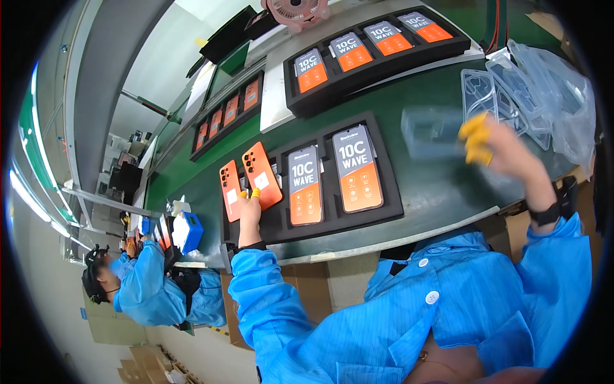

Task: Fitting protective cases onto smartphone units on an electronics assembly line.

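Observation:
My left hand (pixel 250 214), with yellow finger cots on, grips the lower end of an orange phone (pixel 264 171), back side up, tilted over the near black foam tray (pixel 390 214). Left of it another orange phone (pixel 229 185) lies back up. Two phones with grey-and-orange front films, one in the middle (pixel 305 192) and one at the right (pixel 358 173), sit face up in the tray's slots. My right hand (pixel 486 144), also in yellow finger cots, is smeared by motion. A blurred clear plastic phone case (pixel 430 133) appears pinched at its fingertips.
Several clear cases (pixel 481 96) and a clear plastic bag (pixel 563 96) lie at the right end of the green table (pixel 441 205). Behind stand a foam tray of film-covered phones (pixel 374 70) and one of orange phones (pixel 217 137). A pink fan (pixel 295 13) and a co-worker (pixel 150 281) are beyond.

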Tool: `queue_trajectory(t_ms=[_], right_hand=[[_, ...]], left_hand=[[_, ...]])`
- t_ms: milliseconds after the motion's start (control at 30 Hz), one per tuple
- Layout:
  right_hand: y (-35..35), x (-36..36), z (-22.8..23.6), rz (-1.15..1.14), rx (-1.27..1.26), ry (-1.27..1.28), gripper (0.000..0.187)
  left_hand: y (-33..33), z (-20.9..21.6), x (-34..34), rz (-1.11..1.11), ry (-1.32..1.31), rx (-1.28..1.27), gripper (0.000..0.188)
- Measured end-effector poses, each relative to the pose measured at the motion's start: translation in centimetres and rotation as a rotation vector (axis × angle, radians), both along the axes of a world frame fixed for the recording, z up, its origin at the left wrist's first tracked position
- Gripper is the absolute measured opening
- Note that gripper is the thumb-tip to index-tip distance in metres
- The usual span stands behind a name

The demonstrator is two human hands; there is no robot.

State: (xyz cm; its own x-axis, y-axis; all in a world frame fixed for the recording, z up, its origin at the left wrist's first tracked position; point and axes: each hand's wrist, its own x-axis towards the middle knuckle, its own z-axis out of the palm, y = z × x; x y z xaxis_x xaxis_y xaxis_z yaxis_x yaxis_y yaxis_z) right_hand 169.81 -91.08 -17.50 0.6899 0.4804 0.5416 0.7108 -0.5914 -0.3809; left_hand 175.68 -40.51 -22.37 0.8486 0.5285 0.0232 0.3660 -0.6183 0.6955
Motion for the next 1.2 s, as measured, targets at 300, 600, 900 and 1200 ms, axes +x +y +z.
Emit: queue_trajectory(t_ms=[300,600,900,1200], right_hand=[[0.9,-2.3,-2.9,0.116,0.048,0.403,0.035],[9.1,-0.7,-3.4,0.019,1.086,0.717,0.039],[1.6,-2.1,-1.4,-0.040,0.005,-0.116,0.024],[1.6,-1.8,-4.3,-0.223,-0.199,0.217,0.104]], left_hand=[[-2.2,1.6,1.1,-0.107,-0.185,-1.237,0.019],[-24.3,3.2,-8.4,-0.794,-0.238,-0.981,0.033],[-26.0,1.3,-6.0,-1.104,-0.270,0.456,0.086],[-27.2,1.6,-6.6,-1.055,-0.159,0.319,0.076]])
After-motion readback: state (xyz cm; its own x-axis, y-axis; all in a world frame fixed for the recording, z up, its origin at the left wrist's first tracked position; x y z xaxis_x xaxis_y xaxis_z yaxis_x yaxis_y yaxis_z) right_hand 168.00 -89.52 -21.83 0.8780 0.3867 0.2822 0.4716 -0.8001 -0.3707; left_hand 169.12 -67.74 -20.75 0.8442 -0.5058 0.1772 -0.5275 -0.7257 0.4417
